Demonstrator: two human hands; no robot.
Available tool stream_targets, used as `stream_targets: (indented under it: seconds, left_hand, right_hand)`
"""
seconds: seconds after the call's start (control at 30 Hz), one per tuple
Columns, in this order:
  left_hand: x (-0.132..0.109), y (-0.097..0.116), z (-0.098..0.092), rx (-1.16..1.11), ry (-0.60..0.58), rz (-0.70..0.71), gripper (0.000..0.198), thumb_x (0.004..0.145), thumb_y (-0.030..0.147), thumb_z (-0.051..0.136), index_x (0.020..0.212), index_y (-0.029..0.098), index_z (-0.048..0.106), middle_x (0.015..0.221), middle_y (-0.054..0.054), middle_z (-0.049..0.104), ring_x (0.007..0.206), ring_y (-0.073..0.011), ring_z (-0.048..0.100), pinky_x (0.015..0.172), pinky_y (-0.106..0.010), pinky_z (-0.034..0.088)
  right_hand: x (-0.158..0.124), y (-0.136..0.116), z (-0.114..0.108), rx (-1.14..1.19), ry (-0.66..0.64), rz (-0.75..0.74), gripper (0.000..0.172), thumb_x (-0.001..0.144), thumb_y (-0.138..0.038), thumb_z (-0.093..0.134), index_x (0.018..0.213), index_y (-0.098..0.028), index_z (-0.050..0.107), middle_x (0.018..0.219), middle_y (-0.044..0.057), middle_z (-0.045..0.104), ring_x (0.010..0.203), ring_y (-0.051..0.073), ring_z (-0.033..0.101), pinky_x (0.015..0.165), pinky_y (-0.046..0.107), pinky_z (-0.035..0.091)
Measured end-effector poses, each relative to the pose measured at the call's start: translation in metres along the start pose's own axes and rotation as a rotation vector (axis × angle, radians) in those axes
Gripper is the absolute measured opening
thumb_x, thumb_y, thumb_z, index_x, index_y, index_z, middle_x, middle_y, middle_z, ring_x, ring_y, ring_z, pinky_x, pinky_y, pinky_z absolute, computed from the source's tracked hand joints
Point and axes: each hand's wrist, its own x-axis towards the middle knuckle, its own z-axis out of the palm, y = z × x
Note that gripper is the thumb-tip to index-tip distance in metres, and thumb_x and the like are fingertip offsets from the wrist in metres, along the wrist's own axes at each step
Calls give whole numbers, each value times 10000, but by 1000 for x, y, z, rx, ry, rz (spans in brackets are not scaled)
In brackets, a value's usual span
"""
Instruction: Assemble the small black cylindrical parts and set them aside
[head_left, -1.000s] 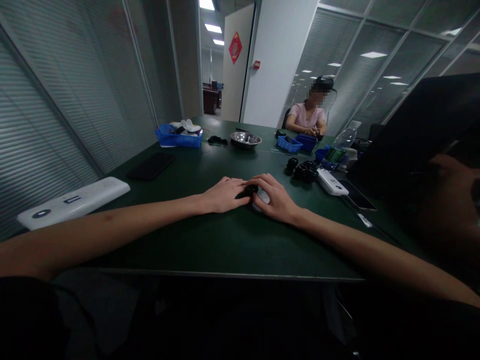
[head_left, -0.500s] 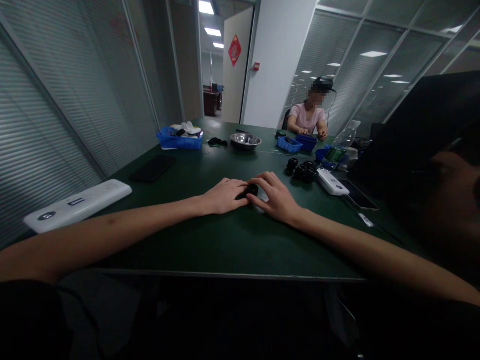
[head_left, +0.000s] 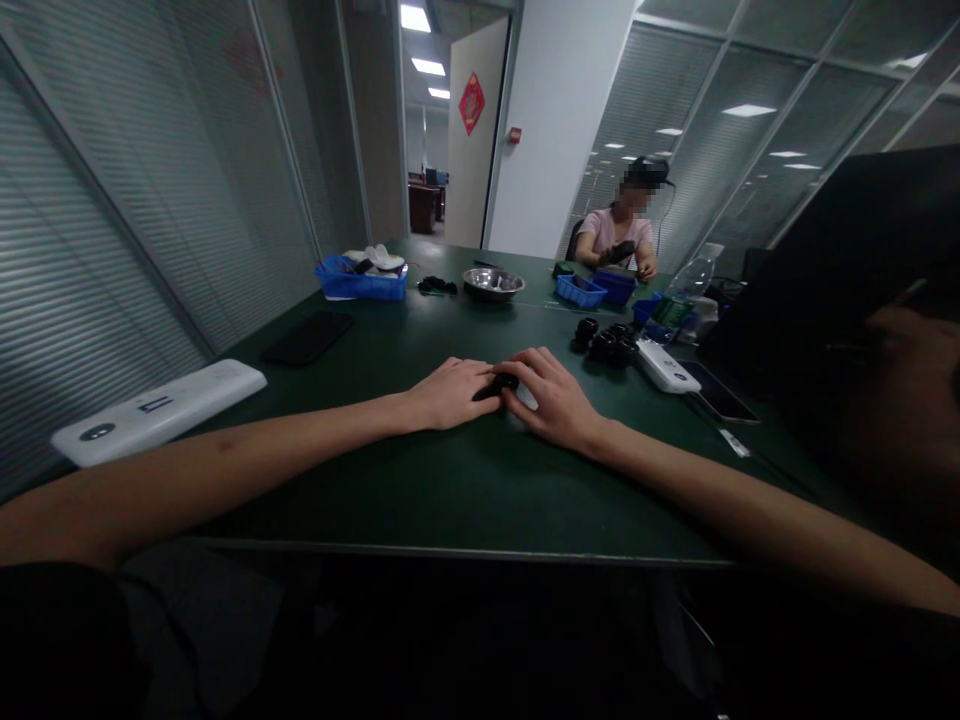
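Note:
My left hand and my right hand meet over the middle of the dark green table. Between them is a small black object, partly covered by fingers, its kind not clear. The left fingers are closed on its left side. On its right side the right thumb and fingers pinch it. Something whitish shows under the right palm, too hidden to name.
White power banks lie at left and right, near dark phones. Black round parts, a bottle, blue trays and a metal bowl stand farther back. A person sits across; another person's hand is at right.
My hands stay together around the black object, the right fingers shifting slightly. The person across now holds up a dark object.

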Motion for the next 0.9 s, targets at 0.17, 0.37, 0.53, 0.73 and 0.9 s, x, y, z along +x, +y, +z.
stream_targets:
  seconds: [0.17, 0.37, 0.53, 0.73, 0.9]
  left_hand:
    - [0, 1, -1, 13, 0, -4, 447, 1052, 459, 450, 1321, 163, 648, 1465, -128, 607, 1345, -321, 562, 1126, -489, 418]
    - [1, 2, -1, 10, -7, -8, 438, 1052, 463, 448, 1278, 166, 678, 1484, -125, 597, 1377, -325, 542, 1138, -492, 410]
    - [1, 1, -1, 25, -13, -16, 461, 1049, 452, 453, 1357, 162, 637, 1494, -133, 589, 1380, -321, 539, 1144, -496, 400]
    - [0, 2, -1, 7, -12, -13, 458, 1059, 481, 428, 1302, 173, 665, 1484, -124, 598, 1370, -316, 545, 1128, -489, 410]
    - [1, 0, 0, 9, -15, -20, 497, 1063, 476, 425, 1386, 148, 614, 1531, -149, 555, 1421, -321, 503, 1162, -510, 378]
  right_hand:
    - [1, -2, -1, 4, 20, -8, 335, 1010, -317, 575, 1327, -211, 584, 1223, 145, 616, 1077, 330, 554, 911, 515, 513]
    - [1, -1, -2, 7, -3, -40, 326, 992, -225, 559, 1317, -220, 580, 1211, 139, 607, 1068, 320, 557, 898, 506, 524]
    - [1, -1, -1, -14, 19, -1, 344, 1002, -321, 598, 1319, -189, 573, 1244, 159, 601, 1086, 330, 554, 925, 520, 520]
    - [1, 1, 1, 73, -5, -39, 333, 995, -215, 542, 1326, -207, 568, 1230, 137, 619, 1085, 310, 561, 959, 509, 514]
    - [1, 2, 1, 83, 20, 42, 333, 1006, -326, 580, 1312, -196, 576, 1212, 141, 622, 1075, 317, 568, 949, 509, 513]
